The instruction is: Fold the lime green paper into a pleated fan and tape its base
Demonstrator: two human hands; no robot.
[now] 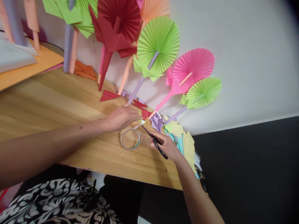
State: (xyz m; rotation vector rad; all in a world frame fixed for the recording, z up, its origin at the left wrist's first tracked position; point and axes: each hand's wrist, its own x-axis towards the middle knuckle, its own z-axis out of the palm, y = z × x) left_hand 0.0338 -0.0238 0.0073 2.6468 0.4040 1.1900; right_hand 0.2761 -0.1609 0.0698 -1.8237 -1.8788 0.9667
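My left hand (122,117) pinches the free end of a strip of tape (139,123) pulled from a thin tape roll (130,139) that lies flat on the wooden table (58,102). My right hand (166,145) grips black-handled scissors (155,141), with the blades pointing up-left at the taut strip just beyond my left fingertips. Both hands are closed. They sit near the table's right end, in front of a row of pleated paper fans on sticks.
Paper fans lean on the white wall: red (118,21), green (158,45), pink (192,67), small green (203,91). Red and purple scraps (157,121) lie at their feet. Yellow and teal sheets (187,144) pile at the right corner. An orange board (28,67) lies far left.
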